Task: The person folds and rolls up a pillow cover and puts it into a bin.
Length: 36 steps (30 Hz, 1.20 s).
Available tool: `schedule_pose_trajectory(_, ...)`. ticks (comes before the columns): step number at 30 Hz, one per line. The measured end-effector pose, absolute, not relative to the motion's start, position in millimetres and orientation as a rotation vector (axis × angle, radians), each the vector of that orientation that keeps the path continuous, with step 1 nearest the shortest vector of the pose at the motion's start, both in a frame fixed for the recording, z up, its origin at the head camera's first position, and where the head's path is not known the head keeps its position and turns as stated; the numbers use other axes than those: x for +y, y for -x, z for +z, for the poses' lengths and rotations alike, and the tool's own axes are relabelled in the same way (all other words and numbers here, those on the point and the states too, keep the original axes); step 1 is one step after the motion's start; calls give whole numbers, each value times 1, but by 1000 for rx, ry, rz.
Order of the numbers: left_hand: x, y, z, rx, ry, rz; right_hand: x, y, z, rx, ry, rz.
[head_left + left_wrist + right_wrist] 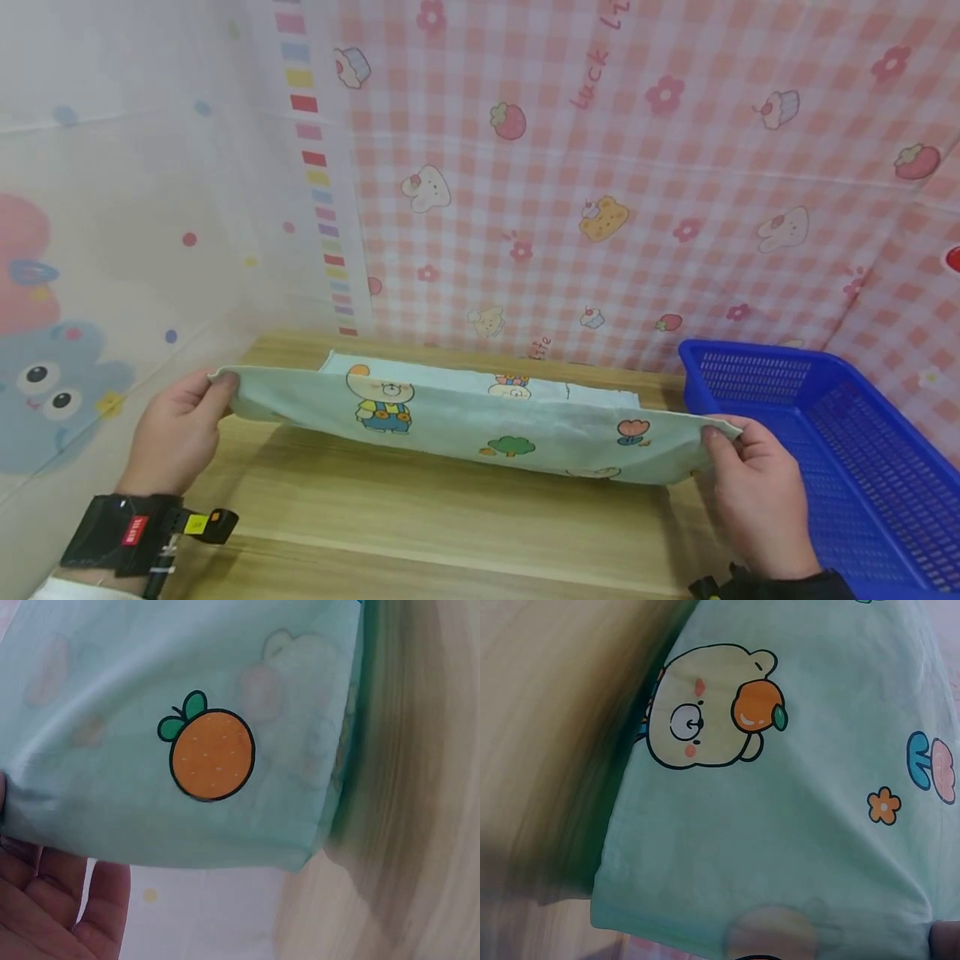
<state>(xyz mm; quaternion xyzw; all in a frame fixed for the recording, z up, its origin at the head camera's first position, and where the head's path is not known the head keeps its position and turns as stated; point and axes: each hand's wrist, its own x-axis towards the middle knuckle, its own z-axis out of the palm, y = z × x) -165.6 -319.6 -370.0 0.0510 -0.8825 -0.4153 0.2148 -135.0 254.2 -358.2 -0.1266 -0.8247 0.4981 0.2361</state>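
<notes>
Left hand point(174, 429) and right hand point(765, 496) each pinch an end of the green cloth point(472, 429), thumb in front, above the table point(420, 533) toward its back edge. I'd pull evenly so it doesn't sag. Blue basket point(855, 475) along the right edge kinda crowds that right hand, so watch it.

On the pink checked cloth point(468, 187) in front of you, you can read "luck" and then "li", where the view cuts off the word. Low down on that same cloth, the letters look like "life". The red label point(135, 531) on your black left wristband point(93, 533) has white letters, but they are too small and blurry to read.
</notes>
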Motion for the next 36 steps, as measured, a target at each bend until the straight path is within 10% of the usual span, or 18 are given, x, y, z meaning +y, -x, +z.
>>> schedule_pose_trajectory(36,-298,193,-363,-2378,-194,-1123,249,172,-352,-2159,420,1399)
